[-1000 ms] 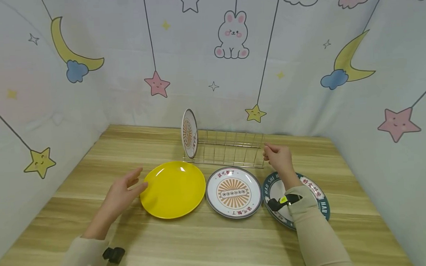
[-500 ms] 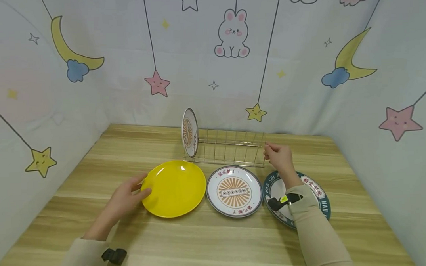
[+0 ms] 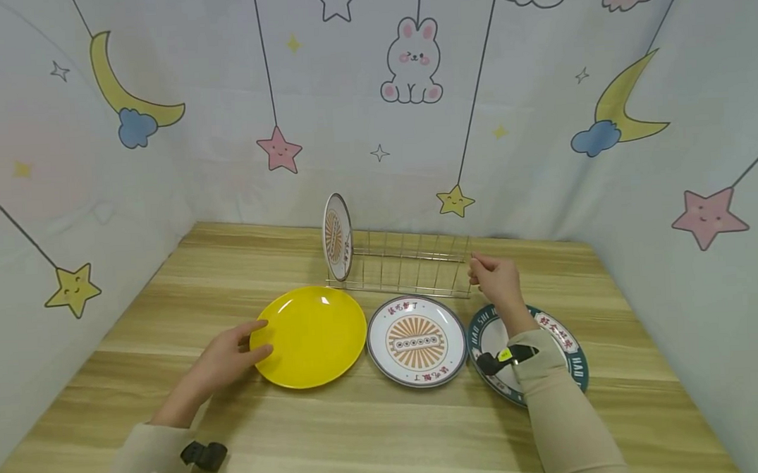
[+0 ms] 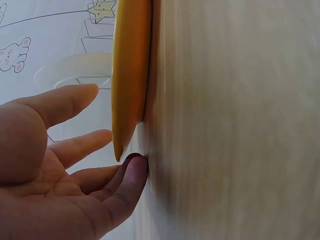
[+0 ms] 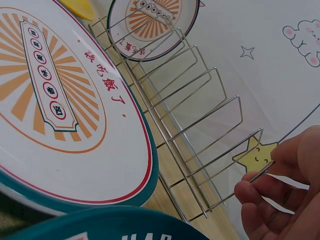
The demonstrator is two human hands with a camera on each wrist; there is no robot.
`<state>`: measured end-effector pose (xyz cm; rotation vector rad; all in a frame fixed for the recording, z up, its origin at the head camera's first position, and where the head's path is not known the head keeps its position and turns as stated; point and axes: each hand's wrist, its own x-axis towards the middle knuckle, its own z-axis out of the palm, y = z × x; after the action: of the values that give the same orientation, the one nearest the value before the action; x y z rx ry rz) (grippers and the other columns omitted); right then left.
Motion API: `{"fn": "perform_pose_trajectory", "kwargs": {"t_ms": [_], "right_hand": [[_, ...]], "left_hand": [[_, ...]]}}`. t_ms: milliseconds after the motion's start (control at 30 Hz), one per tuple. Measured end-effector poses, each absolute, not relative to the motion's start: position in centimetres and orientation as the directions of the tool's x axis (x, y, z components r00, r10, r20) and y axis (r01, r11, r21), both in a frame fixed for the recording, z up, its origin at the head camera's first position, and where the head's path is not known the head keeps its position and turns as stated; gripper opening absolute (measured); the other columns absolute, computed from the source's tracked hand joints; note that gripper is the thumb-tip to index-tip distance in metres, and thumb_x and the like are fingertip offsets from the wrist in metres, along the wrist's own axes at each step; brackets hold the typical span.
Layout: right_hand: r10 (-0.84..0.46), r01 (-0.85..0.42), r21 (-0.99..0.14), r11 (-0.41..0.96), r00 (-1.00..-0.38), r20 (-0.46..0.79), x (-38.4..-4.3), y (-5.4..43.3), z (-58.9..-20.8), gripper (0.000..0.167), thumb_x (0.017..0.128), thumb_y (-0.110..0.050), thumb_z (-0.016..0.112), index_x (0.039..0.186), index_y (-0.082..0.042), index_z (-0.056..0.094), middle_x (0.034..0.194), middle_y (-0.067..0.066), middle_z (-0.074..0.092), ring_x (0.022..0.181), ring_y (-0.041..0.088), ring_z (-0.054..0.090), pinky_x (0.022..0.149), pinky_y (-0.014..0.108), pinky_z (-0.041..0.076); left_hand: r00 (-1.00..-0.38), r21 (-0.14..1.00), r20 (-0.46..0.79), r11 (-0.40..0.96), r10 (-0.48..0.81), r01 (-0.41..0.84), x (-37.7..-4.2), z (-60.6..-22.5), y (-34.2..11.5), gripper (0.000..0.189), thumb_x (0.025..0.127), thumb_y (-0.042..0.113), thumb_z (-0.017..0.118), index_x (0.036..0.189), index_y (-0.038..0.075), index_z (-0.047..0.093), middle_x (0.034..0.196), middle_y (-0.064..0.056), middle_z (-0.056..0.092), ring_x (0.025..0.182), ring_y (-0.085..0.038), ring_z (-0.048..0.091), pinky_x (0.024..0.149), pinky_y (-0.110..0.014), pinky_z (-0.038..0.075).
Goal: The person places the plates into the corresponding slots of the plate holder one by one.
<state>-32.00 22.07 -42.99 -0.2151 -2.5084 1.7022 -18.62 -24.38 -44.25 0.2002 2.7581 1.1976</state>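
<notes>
My left hand (image 3: 228, 356) is at the left edge of a yellow plate (image 3: 310, 338) lying on the table. In the left wrist view, the thumb and one finger hover over the plate's upper side, and other fingertips (image 4: 136, 172) are low beside its rim, against the tabletop. My right hand (image 3: 498, 281) pinches the end wire of a metal dish rack (image 3: 412, 263) between thumb and finger, as the right wrist view shows. A white plate with an orange sunburst (image 3: 337, 238) stands upright in the rack's left end.
A second sunburst plate (image 3: 417, 342) lies flat in front of the rack. To its right is a green-rimmed plate (image 3: 575, 355), partly hidden under my right forearm. A cartoon-printed curtain (image 3: 224, 187) rises along the table's back and sides.
My left hand has moved right and slightly down, so its fingers now overlap the yellow plate's left edge. The right hand keeps its pinch on the rack, and the plates stay put.
</notes>
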Motion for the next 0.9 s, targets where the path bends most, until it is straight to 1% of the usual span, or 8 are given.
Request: {"fn": "perform_pose_trajectory", "kwargs": {"t_ms": [100, 200, 300, 367, 567, 767, 900], "right_hand": [[0.179, 0.062, -0.927, 0.37, -0.984, 0.006, -31.95, 22.05, -42.92, 0.035, 0.102, -0.026, 0.056, 0.133, -0.011, 0.063, 0.106, 0.017, 0.069, 0.086, 0.017, 0.066, 0.072, 0.026, 0.054], [0.182, 0.063, -0.927, 0.369, -0.983, 0.006, -31.91, 22.0, -42.83, 0.036, 0.102, -0.026, 0.056, 0.133, -0.01, 0.063, 0.105, 0.015, 0.069, 0.087, 0.02, 0.066, 0.076, 0.031, 0.055], [0.174, 0.06, -0.928, 0.367, -0.985, 0.006, -31.88, 21.96, -42.79, 0.036, 0.102, -0.025, 0.056, 0.134, -0.009, 0.062, 0.106, 0.017, 0.069, 0.09, 0.023, 0.066, 0.079, 0.035, 0.056], [0.168, 0.054, -0.93, 0.364, -0.986, 0.008, -31.87, 21.96, -42.82, 0.036, 0.102, -0.025, 0.056, 0.134, -0.009, 0.062, 0.107, 0.019, 0.068, 0.091, 0.025, 0.067, 0.079, 0.036, 0.056], [0.158, 0.038, -0.93, 0.366, -0.987, 0.022, -31.9, 22.04, -42.9, 0.035, 0.102, -0.024, 0.056, 0.133, -0.008, 0.063, 0.107, 0.021, 0.068, 0.093, 0.03, 0.067, 0.076, 0.034, 0.055], [0.158, 0.041, -0.927, 0.372, -0.987, 0.02, -31.86, 22.03, -42.84, 0.035, 0.102, -0.025, 0.055, 0.133, -0.009, 0.063, 0.107, 0.02, 0.069, 0.093, 0.029, 0.067, 0.073, 0.029, 0.054], [0.158, 0.046, -0.928, 0.37, -0.987, 0.014, -31.77, 22.03, -42.78, 0.036, 0.102, -0.025, 0.056, 0.133, -0.009, 0.063, 0.106, 0.019, 0.069, 0.094, 0.029, 0.067, 0.075, 0.032, 0.055]], "left_hand": [[-0.98, 0.754, -0.104, 0.656, 0.168, 0.033, -18.59, -44.31, -24.35, 0.062, 0.097, 0.03, 0.064, 0.144, -0.005, 0.044, 0.145, -0.033, 0.04, 0.129, -0.049, 0.043, 0.105, -0.061, 0.038], [-0.973, 0.793, -0.161, 0.609, 0.167, -0.027, -18.57, -44.28, -24.4, 0.065, 0.097, 0.036, 0.064, 0.146, -0.001, 0.044, 0.149, -0.032, 0.035, 0.132, -0.049, 0.039, 0.106, -0.061, 0.037], [-0.964, 0.825, -0.206, 0.559, 0.167, -0.08, -18.58, -44.13, -24.47, 0.067, 0.096, 0.04, 0.064, 0.147, 0.002, 0.043, 0.153, -0.03, 0.029, 0.135, -0.05, 0.034, 0.106, -0.06, 0.038], [-0.962, 0.835, -0.217, 0.542, 0.168, -0.094, -18.6, -44.02, -24.49, 0.068, 0.096, 0.041, 0.064, 0.147, 0.001, 0.042, 0.154, -0.03, 0.027, 0.135, -0.05, 0.034, 0.106, -0.059, 0.039], [-0.96, 0.857, -0.222, 0.504, 0.169, -0.109, -18.47, -43.83, -24.33, 0.069, 0.096, 0.038, 0.064, 0.146, -0.003, 0.04, 0.153, -0.032, 0.026, 0.131, -0.043, 0.041, 0.102, -0.05, 0.047], [-0.963, 0.861, -0.223, 0.495, 0.154, -0.12, -18.3, -43.64, -24.22, 0.069, 0.098, 0.036, 0.063, 0.146, -0.007, 0.038, 0.15, -0.034, 0.031, 0.127, -0.042, 0.046, 0.096, -0.045, 0.052], [-0.961, 0.853, -0.235, 0.504, 0.145, -0.132, -18.35, -43.67, -24.34, 0.071, 0.099, 0.037, 0.061, 0.146, -0.01, 0.036, 0.148, -0.034, 0.034, 0.125, -0.039, 0.048, 0.095, -0.043, 0.052]]}}
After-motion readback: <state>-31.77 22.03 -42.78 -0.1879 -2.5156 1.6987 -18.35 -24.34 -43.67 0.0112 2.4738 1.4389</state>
